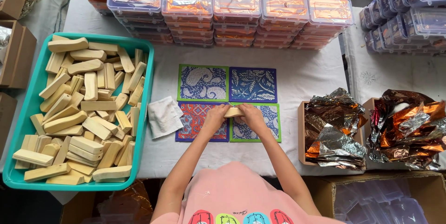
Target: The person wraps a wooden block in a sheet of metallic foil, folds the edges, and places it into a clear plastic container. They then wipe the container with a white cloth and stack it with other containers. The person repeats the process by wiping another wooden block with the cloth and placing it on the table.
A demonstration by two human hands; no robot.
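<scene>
You are holding one wooden block [233,111] with both hands over the patterned tiles.

Your left hand [215,116] and right hand [252,115] are gripping its two ends, fingers clamped on the wood — the block is hovering above the seam between the red tile [195,121] and the blue tile with the green edge [260,128]. A folded white cloth [163,116] is lying just beside the tiles on the white surface [306,73], and the teal tray [18,126] of wooden blocks is sitting further to your left — crumpled foil [332,128] is filling a box on your right.
</scene>
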